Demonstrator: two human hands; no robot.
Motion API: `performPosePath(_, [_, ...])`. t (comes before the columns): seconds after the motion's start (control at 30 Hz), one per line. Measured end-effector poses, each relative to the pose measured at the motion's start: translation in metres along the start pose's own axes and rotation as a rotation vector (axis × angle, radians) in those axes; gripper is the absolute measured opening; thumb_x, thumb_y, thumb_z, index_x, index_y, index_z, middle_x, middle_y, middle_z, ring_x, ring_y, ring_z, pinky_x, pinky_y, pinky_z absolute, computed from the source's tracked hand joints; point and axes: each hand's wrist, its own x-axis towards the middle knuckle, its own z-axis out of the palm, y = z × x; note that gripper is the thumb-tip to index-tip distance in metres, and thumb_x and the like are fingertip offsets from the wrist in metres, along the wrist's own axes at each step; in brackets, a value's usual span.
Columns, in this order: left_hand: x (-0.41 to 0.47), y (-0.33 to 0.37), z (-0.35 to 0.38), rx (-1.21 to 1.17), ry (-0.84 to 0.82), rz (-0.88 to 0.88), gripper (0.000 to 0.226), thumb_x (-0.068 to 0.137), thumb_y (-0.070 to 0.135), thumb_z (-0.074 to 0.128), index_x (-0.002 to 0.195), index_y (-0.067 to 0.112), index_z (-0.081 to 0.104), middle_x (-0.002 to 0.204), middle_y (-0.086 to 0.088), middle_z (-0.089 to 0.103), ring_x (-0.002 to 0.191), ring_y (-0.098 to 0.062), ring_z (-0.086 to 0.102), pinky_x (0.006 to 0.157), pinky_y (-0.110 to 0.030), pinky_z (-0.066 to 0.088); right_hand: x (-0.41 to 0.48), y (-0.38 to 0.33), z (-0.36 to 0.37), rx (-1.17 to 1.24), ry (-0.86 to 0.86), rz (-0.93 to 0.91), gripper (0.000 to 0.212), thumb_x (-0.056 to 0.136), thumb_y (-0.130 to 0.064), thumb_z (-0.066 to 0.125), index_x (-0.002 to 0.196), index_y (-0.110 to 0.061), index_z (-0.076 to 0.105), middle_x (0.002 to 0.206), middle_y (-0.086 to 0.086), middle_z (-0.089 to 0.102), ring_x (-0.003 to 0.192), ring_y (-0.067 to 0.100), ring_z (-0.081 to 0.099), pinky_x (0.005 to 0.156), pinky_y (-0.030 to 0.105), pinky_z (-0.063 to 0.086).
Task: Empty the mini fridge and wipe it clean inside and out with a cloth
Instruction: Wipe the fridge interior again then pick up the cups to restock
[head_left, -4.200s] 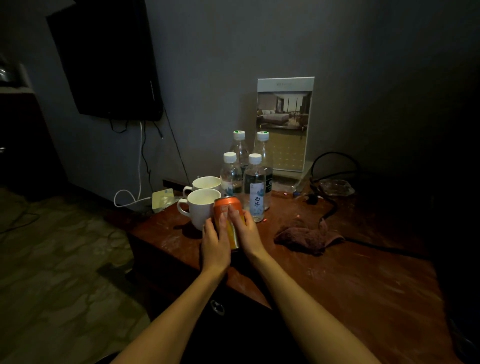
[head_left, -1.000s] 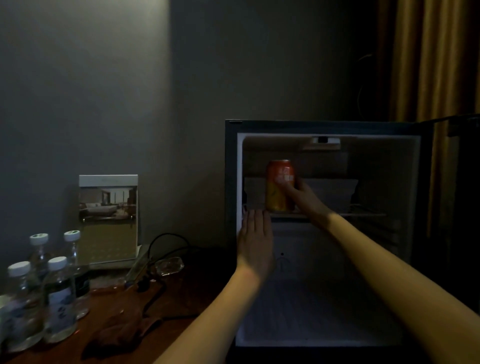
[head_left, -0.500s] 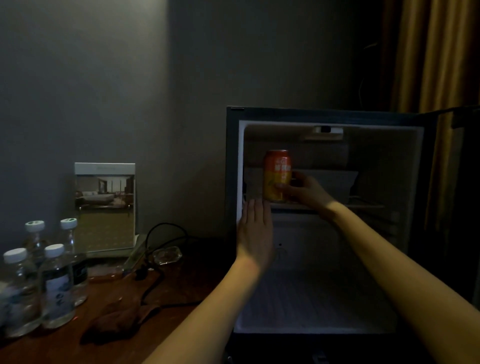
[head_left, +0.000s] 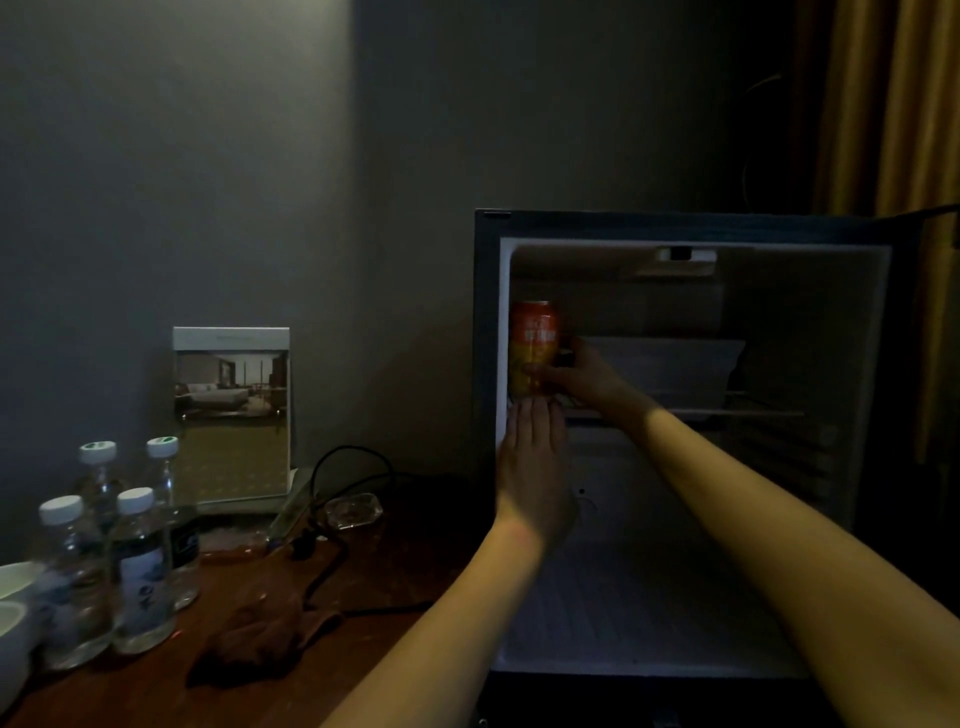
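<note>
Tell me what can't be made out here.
All head view:
- Base of the can: the left hand and right hand cover it, so contact with the shelf is unclear.
- Cups: cut off by the left edge.
- Labels on the bottles: too dark and small to read.

Two arms in shot, both the person's own, and both bare. The left forearm (head_left: 441, 618) shows from the near bottom edge, the right forearm (head_left: 779, 525) from the near right corner, uncovered from frame edge to wrist. They're slim forearms, narrowing evenly to the wrists. The left hand (head_left: 532, 467) is bare, its back towards the camera, the finger lines just readable in the gloom. The right hand (head_left: 587, 376) is bare too, farther off and darker. Nails and fine detail there are too dim to tell.
</note>
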Motion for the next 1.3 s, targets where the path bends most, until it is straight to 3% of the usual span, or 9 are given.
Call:
performPosePath(0.43, [-0.001,0.001,0.002,0.001,-0.003,0.01,0.09,0.094,0.037,0.052,0.15,0.0,-0.008,0.16,-0.02,-0.003,0.147,-0.035,-0.003,0.119,-0.044,-0.006,0.0,0.0,-0.004,-0.076,-0.045,0.019,0.055,0.092,-0.006,0.058,0.142,-0.005,0.035,0.134,0.012,0.051,0.118,0.021,0.052,0.064,0.009,0.05])
performPosePath(0.6, [-0.002,0.0,-0.003,-0.003,-0.058,0.039,0.086,0.096,0.031,0.05,0.15,0.0,-0.009,0.16,-0.018,-0.008,0.148,-0.034,-0.007,0.12,-0.041,-0.005,-0.003,0.004,0.001,-0.157,-0.017,-0.006,0.053,0.092,-0.014,0.061,0.14,-0.007,0.04,0.134,0.013,0.053,0.121,0.023,0.053,0.091,0.027,0.045])
performPosePath(0.7, [-0.018,-0.007,0.004,-0.111,0.085,0.07,0.083,0.082,0.021,0.067,0.149,0.0,0.023,0.156,-0.021,0.022,0.143,-0.034,0.026,0.118,-0.037,0.025,-0.009,0.008,0.005,-0.338,0.064,-0.04,0.048,0.094,-0.024,0.059,0.138,-0.009,0.046,0.131,0.012,0.056,0.119,0.028,0.055,0.101,0.041,0.044])
performPosePath(0.77, [-0.041,-0.015,0.019,-0.239,0.205,0.126,0.071,0.062,0.012,0.078,0.13,0.006,0.058,0.134,-0.017,0.055,0.119,-0.031,0.058,0.096,-0.034,0.052,-0.018,0.011,0.007,-0.36,0.128,-0.058,0.045,0.096,-0.026,0.055,0.138,-0.012,0.047,0.132,0.012,0.057,0.117,0.028,0.056,0.1,0.048,0.044])
performPosePath(0.87, [-0.09,-0.029,0.035,-0.32,0.233,0.202,0.041,0.068,0.013,0.074,0.109,0.014,0.068,0.117,-0.008,0.065,0.104,-0.024,0.064,0.084,-0.029,0.054,-0.043,0.015,0.016,-0.215,0.231,-0.06,0.044,0.096,-0.034,0.053,0.138,-0.02,0.047,0.134,0.004,0.055,0.118,0.021,0.054,0.1,0.045,0.044])
performPosePath(0.93, [-0.124,-0.039,0.036,-0.357,0.2,0.141,0.018,0.084,0.023,0.058,0.097,0.017,0.068,0.105,0.0,0.063,0.093,-0.017,0.063,0.072,-0.024,0.051,-0.067,0.016,0.028,-0.035,0.285,-0.076,0.034,0.097,-0.031,0.054,0.129,-0.02,0.053,0.128,0.003,0.058,0.112,0.017,0.057,0.092,0.035,0.046])
performPosePath(1.0, [-0.156,-0.052,0.036,-0.405,0.119,0.006,0.02,0.095,0.027,0.049,0.096,0.016,0.065,0.102,0.003,0.057,0.089,-0.013,0.057,0.068,-0.022,0.045,-0.094,0.015,0.046,0.093,0.305,-0.102,0.019,0.096,-0.023,0.056,0.114,-0.021,0.058,0.118,0.006,0.063,0.1,0.015,0.061,0.086,0.034,0.051])
performPosePath(1.2, [-0.237,-0.113,0.034,-0.46,0.029,-0.35,0.026,0.103,0.034,0.04,0.094,0.018,0.057,0.093,0.008,0.05,0.087,-0.009,0.054,0.067,-0.02,0.036,-0.159,0.02,0.131,0.132,0.223,-0.224,0.033,0.095,-0.017,0.059,0.127,-0.021,0.054,0.106,-0.005,0.065,0.098,0.003,0.061,0.083,0.017,0.049])
performPosePath(1.3, [-0.269,-0.142,0.027,-0.502,0.004,-0.5,0.027,0.102,0.031,0.042,0.079,0.02,0.051,0.079,0.01,0.044,0.073,-0.011,0.05,0.061,-0.023,0.029,-0.178,0.028,0.184,0.134,0.08,-0.196,0.03,0.094,-0.017,0.061,0.123,-0.024,0.056,0.105,-0.003,0.066,0.097,0.004,0.063,0.083,0.02,0.05])
